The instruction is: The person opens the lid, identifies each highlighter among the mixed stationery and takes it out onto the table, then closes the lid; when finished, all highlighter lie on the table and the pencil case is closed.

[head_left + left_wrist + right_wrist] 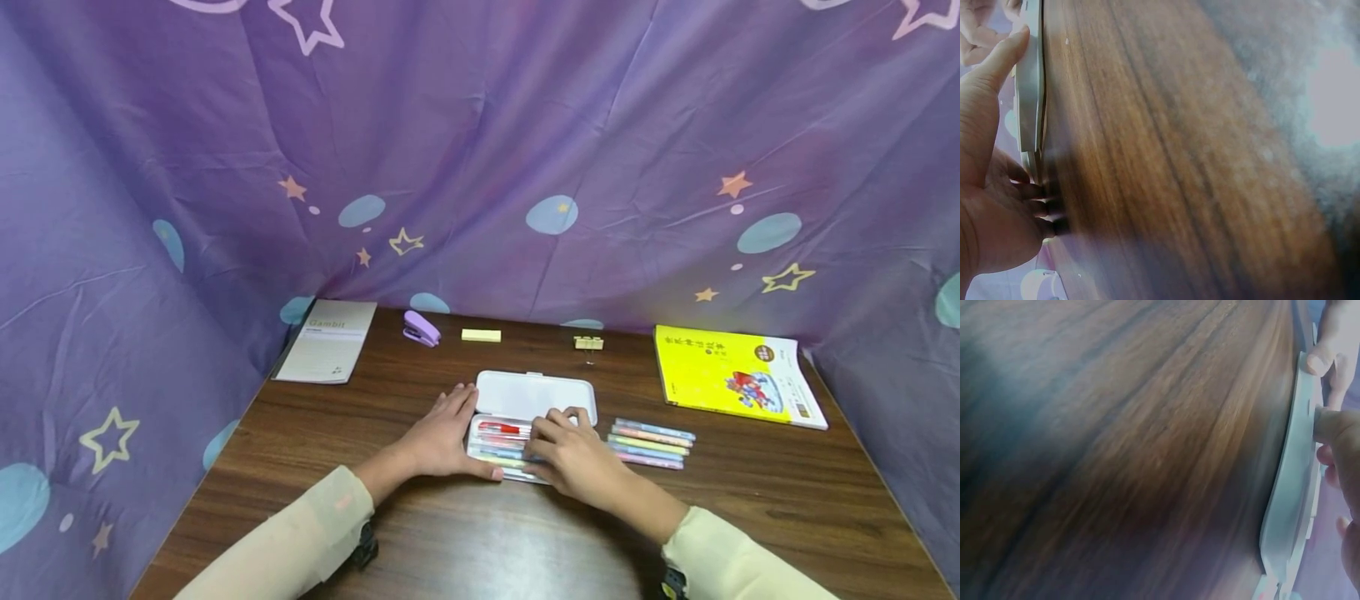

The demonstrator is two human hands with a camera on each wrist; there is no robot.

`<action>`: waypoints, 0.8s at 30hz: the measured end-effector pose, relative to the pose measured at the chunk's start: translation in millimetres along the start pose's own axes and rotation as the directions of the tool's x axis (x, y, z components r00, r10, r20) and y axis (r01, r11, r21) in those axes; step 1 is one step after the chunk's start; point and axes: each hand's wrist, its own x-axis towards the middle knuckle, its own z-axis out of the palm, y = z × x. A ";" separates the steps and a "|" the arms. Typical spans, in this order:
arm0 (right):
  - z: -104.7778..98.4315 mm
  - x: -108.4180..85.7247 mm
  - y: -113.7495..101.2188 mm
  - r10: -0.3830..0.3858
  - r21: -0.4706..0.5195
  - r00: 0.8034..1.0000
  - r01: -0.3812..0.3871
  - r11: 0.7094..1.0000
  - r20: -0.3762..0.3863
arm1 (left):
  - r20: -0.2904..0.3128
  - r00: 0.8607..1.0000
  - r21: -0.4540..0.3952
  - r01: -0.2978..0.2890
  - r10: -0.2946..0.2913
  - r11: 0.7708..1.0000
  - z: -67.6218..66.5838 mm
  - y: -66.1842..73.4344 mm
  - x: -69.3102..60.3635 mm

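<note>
I read "Gambit" on the white notebook (328,343), "世界神话故事" on the yellow book (716,379); their smaller print's illegible.

Purple cloth (480,133) hangs before me across the top of the frame and down both sides, creased and printed with pale-blue ovals (543,217), orange stars (735,184) and yellow star outlines (406,242). Larger pink outlined stars (303,40) sit at my upper left and upper right. Beneath lies the dark brown wood-grain table (765,492), a white glare (510,554) shining at lower centre.
</note>
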 end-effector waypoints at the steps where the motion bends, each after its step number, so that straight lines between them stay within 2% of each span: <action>1: 0.3 1.2 -0.5 -0.001 0.002 1.000 0.001 1.000 0.002 | 0.000 1.000 0.000 -0.001 0.001 1.000 0.0 0.1 0.2; 11: 0.6 9.0 -3.7 -0.024 0.008 1.000 0.023 1.000 0.008 | 0.010 1.000 0.006 -0.004 0.004 1.000 -1.8 2.1 0.1; 24: -1.5 17.1 -8.5 0.014 -0.009 0.998 -0.014 1.000 0.062 | 0.010 1.000 -0.002 0.004 -0.004 1.000 -1.3 1.4 -1.2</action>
